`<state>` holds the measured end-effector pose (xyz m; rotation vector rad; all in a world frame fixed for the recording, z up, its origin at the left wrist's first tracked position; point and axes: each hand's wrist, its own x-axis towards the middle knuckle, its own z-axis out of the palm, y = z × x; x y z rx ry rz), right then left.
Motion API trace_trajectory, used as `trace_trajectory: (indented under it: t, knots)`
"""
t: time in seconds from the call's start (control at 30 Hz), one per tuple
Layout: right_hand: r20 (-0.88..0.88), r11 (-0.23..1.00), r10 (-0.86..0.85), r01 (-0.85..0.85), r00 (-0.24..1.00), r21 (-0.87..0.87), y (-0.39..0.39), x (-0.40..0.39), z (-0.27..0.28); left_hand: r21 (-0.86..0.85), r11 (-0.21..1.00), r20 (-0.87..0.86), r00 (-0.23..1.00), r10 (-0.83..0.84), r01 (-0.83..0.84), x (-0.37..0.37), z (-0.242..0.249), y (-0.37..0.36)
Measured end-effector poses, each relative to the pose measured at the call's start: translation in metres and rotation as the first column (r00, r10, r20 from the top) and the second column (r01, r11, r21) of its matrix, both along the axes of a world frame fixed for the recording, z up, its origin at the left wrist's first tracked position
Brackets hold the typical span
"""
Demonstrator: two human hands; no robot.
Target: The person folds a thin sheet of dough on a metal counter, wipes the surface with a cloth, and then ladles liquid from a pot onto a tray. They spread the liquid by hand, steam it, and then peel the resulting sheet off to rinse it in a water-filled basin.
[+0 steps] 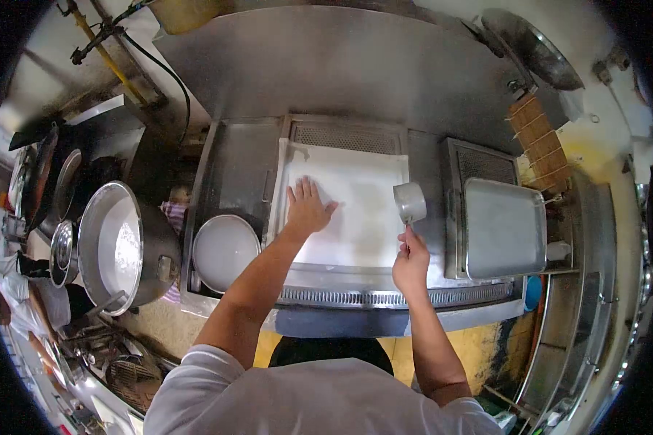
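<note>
The white cloth sheet (352, 210) lies stretched flat over the rectangular steamer frame at the middle of the steel steamer station (247, 167), its near edge ending at a perforated strip. It looks smooth and bare, with no layer of batter that can be made out on it. The left hand (306, 209) rests palm-down on the sheet's left half, fingers pressed side by side and thumb held out to the right. The right hand (411, 262) stands at the sheet's right edge, its fingers closed around the thin handle of a metal ladle (410, 201), whose cup hangs over the right margin of the cloth, mouth tipped toward the camera (whether it carries anything cannot be told).

Judged from this, the step in hand is smoothing or checking the cloth with the flat palm while the ladle waits ready. The next move seems to call for lifting the palm clear, then bringing the cup over the middle of the sheet and working evenly.

To the left of the sheet a round white-filled pan (223, 250) sits in a recess of the station; farther left stands a large steel pot (123, 246) holding white liquid. To the right, a flat metal tray (504, 228) lies on a raised box.
</note>
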<state>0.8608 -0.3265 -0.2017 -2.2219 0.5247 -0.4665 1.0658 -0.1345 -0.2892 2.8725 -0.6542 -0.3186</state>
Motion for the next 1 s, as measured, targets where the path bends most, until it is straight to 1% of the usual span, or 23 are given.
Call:
trace_trajectory:
  t: [0.17, 0.27, 0.37, 0.47, 0.5, 0.57, 0.6, 0.67, 0.77, 0.8, 0.9, 0.97, 1.0]
  knots:
    - [0.011, 0.998, 0.055, -0.055, 0.998, 0.041, -0.021, -0.001, -0.001, 0.019, 0.999, -0.045, 0.998, 0.046, -0.045, -0.032, 0.018, -0.006]
    - [0.035, 0.995, 0.102, -0.102, 0.994, -0.003, -0.032, 0.005, 0.004, 0.022, 0.996, -0.019, 0.996, 0.092, -0.091, -0.055, 0.014, -0.014]
    - [-0.052, 0.992, 0.110, -0.106, 0.993, 0.069, -0.040, 0.010, 0.008, -0.056, 0.995, -0.003, 0.997, 0.083, -0.083, -0.074, 0.012, -0.031]
    - [-0.006, 0.986, 0.161, -0.161, 0.987, 0.044, -0.046, 0.010, 0.002, -0.085, 0.996, 0.073, 0.997, 0.023, -0.017, -0.094, 0.012, -0.048]
    - [-0.028, 0.983, 0.181, -0.181, 0.983, 0.007, -0.046, 0.009, 0.004, -0.112, 0.993, 0.055, 0.998, 0.038, -0.032, -0.097, 0.020, -0.050]
    - [-0.070, 0.971, 0.223, -0.228, 0.972, -0.070, -0.046, 0.005, 0.010, -0.180, 0.982, 0.084, 0.994, 0.063, -0.047, -0.096, 0.021, -0.039]
    - [-0.072, 0.964, 0.233, -0.240, 0.970, -0.118, -0.046, 0.003, 0.008, -0.212, 0.976, 0.101, 0.992, 0.079, -0.057, -0.094, 0.022, -0.029]
    - [-0.068, 0.942, 0.256, -0.264, 0.964, -0.206, -0.044, -0.001, -0.005, -0.343, 0.934, 0.140, 0.978, 0.154, -0.098, -0.088, 0.030, 0.004]
    - [-0.108, 0.892, 0.293, -0.312, 0.950, -0.328, -0.039, 0.001, -0.025, -0.492, 0.854, 0.199, 0.932, 0.302, -0.171, -0.079, 0.026, 0.076]
    - [-0.120, 0.895, 0.286, -0.310, 0.951, -0.322, -0.032, 0.003, -0.025, -0.536, 0.821, 0.216, 0.908, 0.359, -0.197, -0.077, 0.020, 0.103]
    - [-0.157, 0.903, 0.285, -0.320, 0.946, -0.287, -0.007, 0.010, -0.022, -0.629, 0.685, 0.191, 0.780, 0.596, -0.369, -0.077, 0.001, 0.181]
    - [-0.176, 0.909, 0.310, -0.346, 0.934, -0.234, 0.014, 0.017, -0.020, -0.474, 0.707, 0.191, 0.722, 0.665, -0.525, -0.086, -0.018, 0.226]
    - [-0.176, 0.906, 0.358, -0.387, 0.917, -0.173, 0.027, 0.022, -0.016, -0.390, 0.700, 0.194, 0.690, 0.697, -0.598, -0.091, -0.031, 0.244]
